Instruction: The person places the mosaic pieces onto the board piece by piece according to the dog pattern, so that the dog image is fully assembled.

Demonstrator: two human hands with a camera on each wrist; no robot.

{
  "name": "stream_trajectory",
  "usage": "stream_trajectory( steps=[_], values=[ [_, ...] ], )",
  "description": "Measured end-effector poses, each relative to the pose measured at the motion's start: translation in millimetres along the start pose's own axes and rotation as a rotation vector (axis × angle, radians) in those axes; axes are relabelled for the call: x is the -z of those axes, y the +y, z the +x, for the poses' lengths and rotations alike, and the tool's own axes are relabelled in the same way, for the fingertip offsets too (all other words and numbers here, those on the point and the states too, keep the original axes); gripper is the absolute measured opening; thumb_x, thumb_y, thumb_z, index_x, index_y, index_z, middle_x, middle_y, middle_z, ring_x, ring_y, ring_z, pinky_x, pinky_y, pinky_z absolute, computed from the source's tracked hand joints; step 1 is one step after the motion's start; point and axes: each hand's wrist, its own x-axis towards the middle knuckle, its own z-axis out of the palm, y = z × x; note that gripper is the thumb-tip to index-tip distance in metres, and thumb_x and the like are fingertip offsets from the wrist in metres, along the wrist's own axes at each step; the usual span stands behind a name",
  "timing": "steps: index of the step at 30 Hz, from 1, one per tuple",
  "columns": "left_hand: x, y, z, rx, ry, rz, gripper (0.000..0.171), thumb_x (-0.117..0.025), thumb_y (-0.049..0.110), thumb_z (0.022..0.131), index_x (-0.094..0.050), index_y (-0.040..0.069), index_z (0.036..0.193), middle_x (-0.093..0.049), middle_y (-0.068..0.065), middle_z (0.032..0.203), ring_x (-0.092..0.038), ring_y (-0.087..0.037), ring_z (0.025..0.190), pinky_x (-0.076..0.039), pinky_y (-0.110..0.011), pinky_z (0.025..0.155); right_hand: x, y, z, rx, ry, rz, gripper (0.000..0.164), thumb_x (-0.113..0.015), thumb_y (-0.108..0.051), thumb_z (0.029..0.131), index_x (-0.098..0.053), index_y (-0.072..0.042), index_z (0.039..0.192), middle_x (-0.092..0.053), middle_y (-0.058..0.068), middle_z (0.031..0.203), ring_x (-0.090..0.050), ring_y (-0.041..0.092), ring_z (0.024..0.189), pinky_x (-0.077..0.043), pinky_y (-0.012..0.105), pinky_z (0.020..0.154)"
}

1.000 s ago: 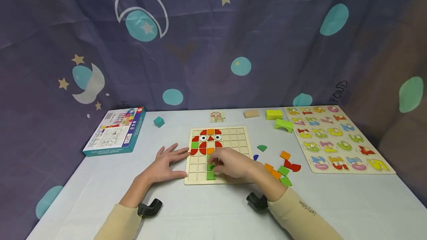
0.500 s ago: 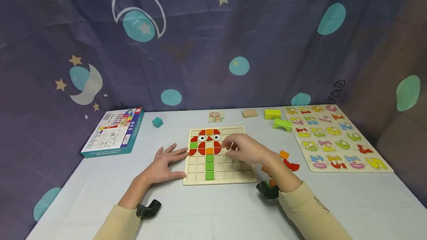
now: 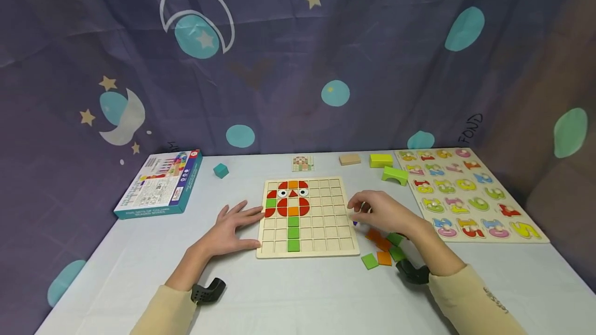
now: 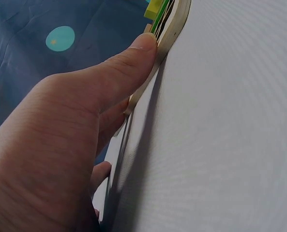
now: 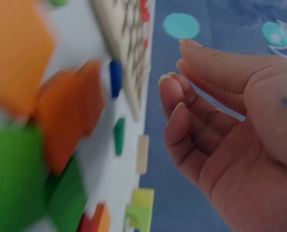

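Observation:
A wooden grid board (image 3: 326, 232) lies flat on the table. Red, orange, green and white-eyed tiles fill part of its left half, with a column of green squares (image 3: 293, 233) running down to the lower edge. Spread fingers of my left hand (image 3: 235, 229) rest at the board's left side, the thumb touching its edge in the left wrist view. Just beyond the right edge hovers my right hand (image 3: 384, 213), fingers loosely bent with nothing between them in the right wrist view. Below it lie loose orange tiles (image 3: 384, 258) and green tiles (image 3: 370, 261). A blue piece (image 5: 115, 79) sits beside the board.
Behind the board are a small pattern card (image 3: 303, 163), a plain wooden block (image 3: 350, 159), a yellow-green block (image 3: 381, 160) and a green arch (image 3: 395, 175). A number puzzle (image 3: 465, 200) lies at right. At left are a teal cube (image 3: 221, 170) and a box (image 3: 158, 185).
My right hand has left the green column and moved right, across the board to above the loose tiles. My left hand stays at the board's left edge.

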Motion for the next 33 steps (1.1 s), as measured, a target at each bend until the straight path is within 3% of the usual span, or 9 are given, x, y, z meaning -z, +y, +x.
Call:
stream_trajectory(
  steps=[16,33],
  values=[
    [0.8,0.8,0.3,0.009,-0.005,0.001,0.075,-0.081,0.051,0.082,-0.059,0.015,0.144,-0.047,0.0,0.154,-0.018,-0.041,0.15,0.001,-0.069,0.113,2,30,-27,-0.032,-0.072,0.012,0.017,-0.079,-0.013,0.088,-0.07,-0.007,0.102,-0.06,-0.004,0.088,-0.054,0.017,0.081,-0.05,0.027,0.07],
    [-1.1,-2.3,0.4,0.013,-0.003,0.008,0.075,-0.081,0.051,0.082,-0.059,0.015,0.144,-0.047,0.001,0.154,-0.018,-0.039,0.15,0.002,-0.068,0.113,-5,28,-31,-0.043,-0.092,-0.032,0.021,-0.083,-0.014,0.084,-0.069,-0.009,0.099,-0.057,-0.004,0.086,-0.052,0.016,0.08,-0.05,0.027,0.071]
  ],
)
